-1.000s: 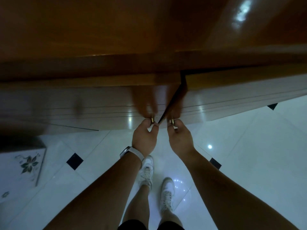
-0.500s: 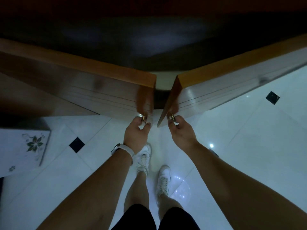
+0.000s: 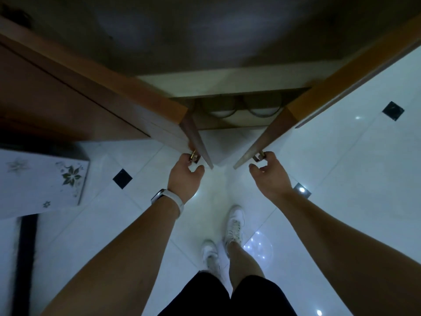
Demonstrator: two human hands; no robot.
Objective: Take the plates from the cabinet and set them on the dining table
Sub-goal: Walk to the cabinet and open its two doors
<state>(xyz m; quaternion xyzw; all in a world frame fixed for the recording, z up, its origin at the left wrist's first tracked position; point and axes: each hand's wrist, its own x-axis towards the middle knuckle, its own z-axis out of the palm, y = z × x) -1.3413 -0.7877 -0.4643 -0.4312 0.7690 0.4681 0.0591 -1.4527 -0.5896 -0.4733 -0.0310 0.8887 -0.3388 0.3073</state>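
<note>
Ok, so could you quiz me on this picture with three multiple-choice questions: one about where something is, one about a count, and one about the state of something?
1. Where are the round dishes?
A) on the floor
B) inside the cabinet, on a low shelf
C) in a hand

2. How many round dishes show?
A) two
B) five
C) none

3. How do the left door and right door stand?
A) both shut
B) only one open
C) both partly open

Answers:
1 B: they sit on the shelf behind the doors.
2 A: two round rims lie side by side.
3 C: the left hand grips the left knob and the right hand grips the right knob, with a gap between the doors.
</note>
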